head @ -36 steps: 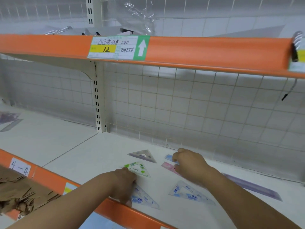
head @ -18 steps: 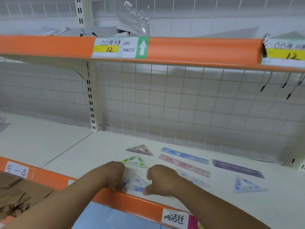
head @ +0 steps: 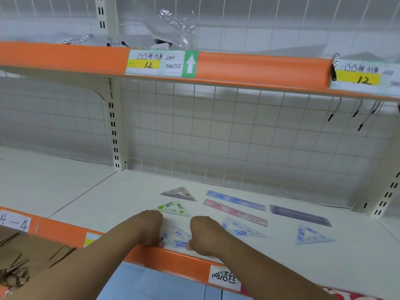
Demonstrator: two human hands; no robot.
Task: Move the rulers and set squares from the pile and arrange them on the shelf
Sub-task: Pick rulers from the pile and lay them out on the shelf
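A clear set square with blue print (head: 176,238) lies near the front edge of the white shelf (head: 129,191). My left hand (head: 149,228) pinches its left end and my right hand (head: 204,233) pinches its right end, fingers curled down onto it. Behind lie a green set square (head: 173,208) and a grey set square (head: 179,193). To the right are a blue ruler (head: 236,200), a pink ruler (head: 234,212), a purple ruler (head: 299,215) and two more blue-printed set squares (head: 243,230) (head: 311,236).
An orange-edged upper shelf (head: 259,68) with price labels overhangs the work area. A wire grid back panel (head: 216,131) closes the rear. Brown cardboard (head: 28,256) sits at lower left, below the orange front lip (head: 168,263).
My right hand left the pink ruler and came to the front set square beside my left hand. The view shifted right, showing the purple ruler and far-right set square in full.
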